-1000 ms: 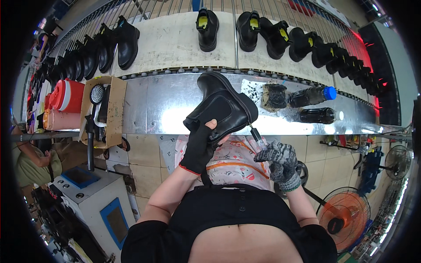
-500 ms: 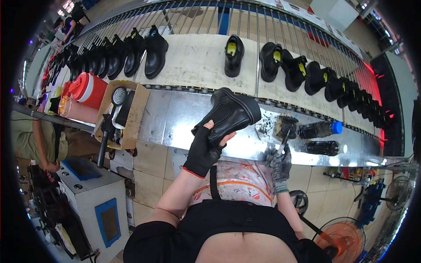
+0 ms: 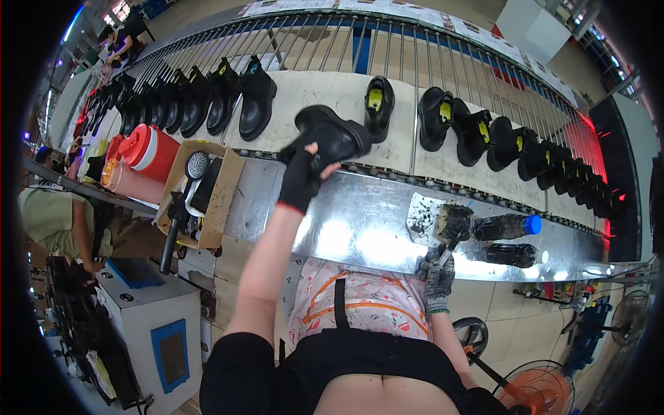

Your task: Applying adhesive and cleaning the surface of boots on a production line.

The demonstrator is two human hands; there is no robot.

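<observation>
Over the steel bench [image 3: 360,228], my left hand [image 3: 302,176] gripped a black boot [image 3: 332,138] while my right hand [image 3: 437,271] clasped a brush [image 3: 453,223] beside two dark bottles [image 3: 508,238].

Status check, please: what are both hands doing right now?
Left hand grips black ankle boot over conveyor. Right gloved hand holds dirty brush. Nothing blocking.

Boot [image 3: 330,138] now out over conveyor [image 3: 332,93]

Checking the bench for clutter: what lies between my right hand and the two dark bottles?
Nothing, by the head view: between the right hand and the dark bottles there is only bare steel bench.
</observation>
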